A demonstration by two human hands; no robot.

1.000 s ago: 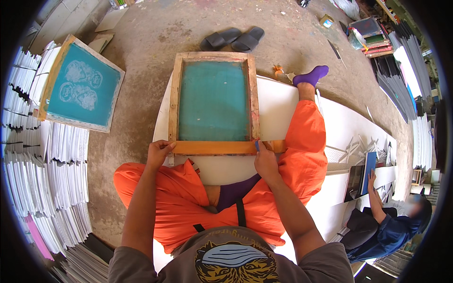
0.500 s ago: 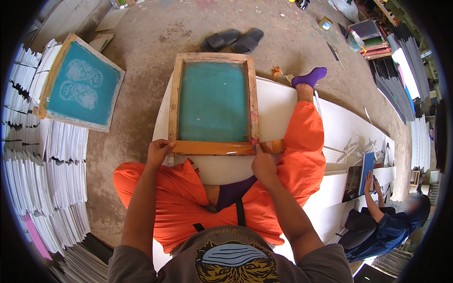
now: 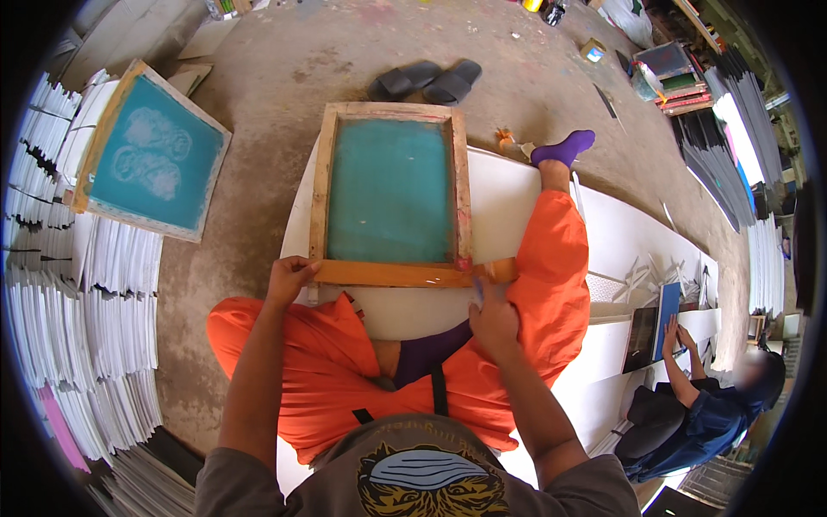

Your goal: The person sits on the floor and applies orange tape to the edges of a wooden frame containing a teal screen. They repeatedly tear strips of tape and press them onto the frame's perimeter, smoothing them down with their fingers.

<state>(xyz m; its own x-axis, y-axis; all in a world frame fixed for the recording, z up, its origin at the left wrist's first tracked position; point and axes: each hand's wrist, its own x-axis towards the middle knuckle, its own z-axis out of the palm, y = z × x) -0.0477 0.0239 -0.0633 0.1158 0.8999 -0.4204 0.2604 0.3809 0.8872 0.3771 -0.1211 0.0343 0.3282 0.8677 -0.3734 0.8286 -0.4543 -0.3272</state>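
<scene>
The right hand (image 3: 495, 323), gripping perhaps a blue cutter (image 3: 479, 290), has drawn back from the brown tape (image 3: 388, 274), seemingly slit there. The left hand (image 3: 291, 280) pinches its other end; the screen-printing frame (image 3: 461, 189) lies beyond both hands.

Two wood-framed teal screens (image 3: 392, 189), one amber strip (image 3: 388, 274), one small blue tool (image 3: 479, 290), two black sandals (image 3: 402, 80), two purple socks (image 3: 564, 148), one pair of orange trousers (image 3: 551, 258), one blue board (image 3: 668, 308), one co-worker (image 3: 711, 422), one tin (image 3: 593, 50); the stacked white sheets (image 3: 121, 327) are too many to count
</scene>
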